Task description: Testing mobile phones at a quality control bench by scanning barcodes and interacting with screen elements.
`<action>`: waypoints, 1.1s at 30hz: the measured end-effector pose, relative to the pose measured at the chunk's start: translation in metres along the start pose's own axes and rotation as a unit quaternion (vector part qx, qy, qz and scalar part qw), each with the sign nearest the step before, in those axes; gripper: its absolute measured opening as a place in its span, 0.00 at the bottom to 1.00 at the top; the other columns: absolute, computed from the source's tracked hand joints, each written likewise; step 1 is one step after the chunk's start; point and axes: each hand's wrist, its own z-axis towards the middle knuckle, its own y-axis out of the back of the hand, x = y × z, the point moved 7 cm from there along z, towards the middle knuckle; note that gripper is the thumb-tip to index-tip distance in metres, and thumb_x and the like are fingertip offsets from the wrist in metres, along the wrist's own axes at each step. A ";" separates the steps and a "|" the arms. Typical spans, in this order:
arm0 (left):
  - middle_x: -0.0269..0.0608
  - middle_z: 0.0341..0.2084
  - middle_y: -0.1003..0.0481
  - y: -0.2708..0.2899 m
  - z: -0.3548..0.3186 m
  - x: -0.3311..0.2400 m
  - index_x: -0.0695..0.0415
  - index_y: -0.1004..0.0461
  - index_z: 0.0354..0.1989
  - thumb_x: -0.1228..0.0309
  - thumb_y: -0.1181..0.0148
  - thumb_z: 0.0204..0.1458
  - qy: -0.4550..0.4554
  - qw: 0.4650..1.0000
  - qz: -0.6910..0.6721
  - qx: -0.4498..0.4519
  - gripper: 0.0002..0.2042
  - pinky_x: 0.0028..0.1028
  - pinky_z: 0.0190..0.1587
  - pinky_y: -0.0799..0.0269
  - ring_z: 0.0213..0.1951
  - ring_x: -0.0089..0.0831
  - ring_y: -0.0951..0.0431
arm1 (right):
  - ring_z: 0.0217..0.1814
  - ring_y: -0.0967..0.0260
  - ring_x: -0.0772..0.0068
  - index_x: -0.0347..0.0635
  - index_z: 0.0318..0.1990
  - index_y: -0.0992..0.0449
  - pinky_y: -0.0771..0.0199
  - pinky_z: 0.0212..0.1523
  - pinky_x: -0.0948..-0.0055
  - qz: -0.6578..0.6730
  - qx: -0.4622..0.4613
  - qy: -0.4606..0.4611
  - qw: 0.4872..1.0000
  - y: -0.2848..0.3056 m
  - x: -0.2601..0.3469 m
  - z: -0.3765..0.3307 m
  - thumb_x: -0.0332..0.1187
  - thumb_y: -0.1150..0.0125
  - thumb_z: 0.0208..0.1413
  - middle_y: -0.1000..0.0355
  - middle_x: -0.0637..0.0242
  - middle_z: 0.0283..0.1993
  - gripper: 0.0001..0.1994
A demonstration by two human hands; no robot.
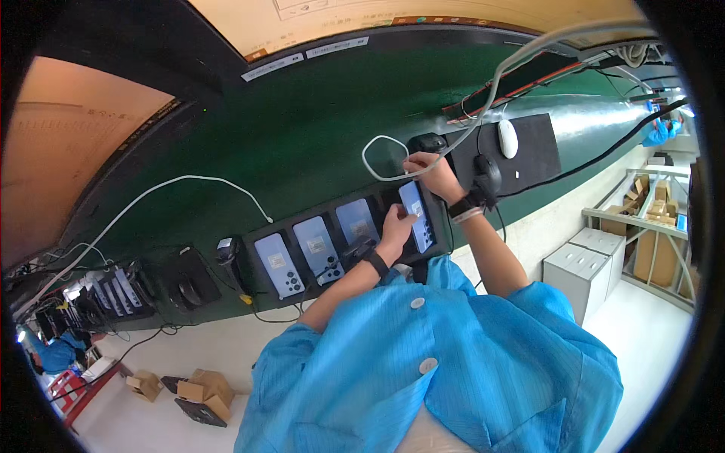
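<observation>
A light-blue smartphone sits tilted at the right end of a black tray, its camera lenses toward me. My left hand grips it by its left edge, fingers closed on it. Just beyond the phone's far end, my right hand pinches the end of a white cable, which loops over the bench. Three more light-blue phones lie in the tray to the left: one phone, a middle phone and another phone. The cable's tip is mostly hidden by my right fingers.
A second white cable ends near the tray's left side. A handheld scanner stands left of the tray. To the right are a white mouse on a black mat and a black cable. Monitors line the back.
</observation>
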 end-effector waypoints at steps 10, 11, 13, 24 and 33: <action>0.36 0.31 0.25 -0.022 -0.040 -0.074 0.66 0.28 0.43 0.73 0.40 0.49 -0.192 0.970 0.115 0.094 0.14 0.22 0.40 0.32 0.35 0.21 0.27 | 0.40 0.28 0.77 0.31 0.39 0.23 0.29 0.42 0.75 0.144 0.078 0.023 0.986 0.010 -0.006 -0.063 0.30 0.41 0.55 0.24 0.63 0.38 0.10; 0.36 0.31 0.25 -0.022 -0.043 -0.077 0.66 0.28 0.43 0.73 0.40 0.49 -0.209 0.967 0.110 0.093 0.14 0.22 0.40 0.32 0.35 0.21 0.27 | 0.40 0.28 0.77 0.31 0.39 0.23 0.29 0.42 0.75 0.153 0.086 0.047 0.983 0.011 -0.003 -0.066 0.30 0.41 0.55 0.24 0.63 0.38 0.10; 0.34 0.32 0.24 -0.022 -0.051 -0.082 0.65 0.26 0.44 0.75 0.41 0.52 -0.267 0.954 0.114 0.080 0.11 0.19 0.40 0.31 0.34 0.18 0.26 | 0.40 0.28 0.77 0.30 0.39 0.23 0.29 0.43 0.76 0.070 0.054 0.047 0.995 0.018 -0.006 -0.072 0.30 0.41 0.55 0.23 0.63 0.37 0.11; 0.40 0.37 0.24 -0.018 -0.050 -0.062 0.66 0.29 0.43 0.77 0.42 0.53 -0.246 0.961 0.036 0.119 0.10 0.22 0.44 0.29 0.39 0.22 0.24 | 0.39 0.28 0.76 0.30 0.39 0.23 0.30 0.43 0.77 0.122 0.026 0.104 0.987 0.018 -0.006 -0.100 0.31 0.40 0.55 0.24 0.64 0.34 0.11; 0.40 0.36 0.24 -0.015 -0.054 -0.057 0.66 0.30 0.41 0.79 0.41 0.51 -0.238 0.969 0.028 0.064 0.10 0.22 0.44 0.29 0.39 0.22 0.24 | 0.37 0.26 0.67 0.35 0.37 0.21 0.28 0.41 0.72 0.034 0.046 0.181 0.982 0.027 0.006 -0.098 0.32 0.39 0.52 0.25 0.60 0.34 0.10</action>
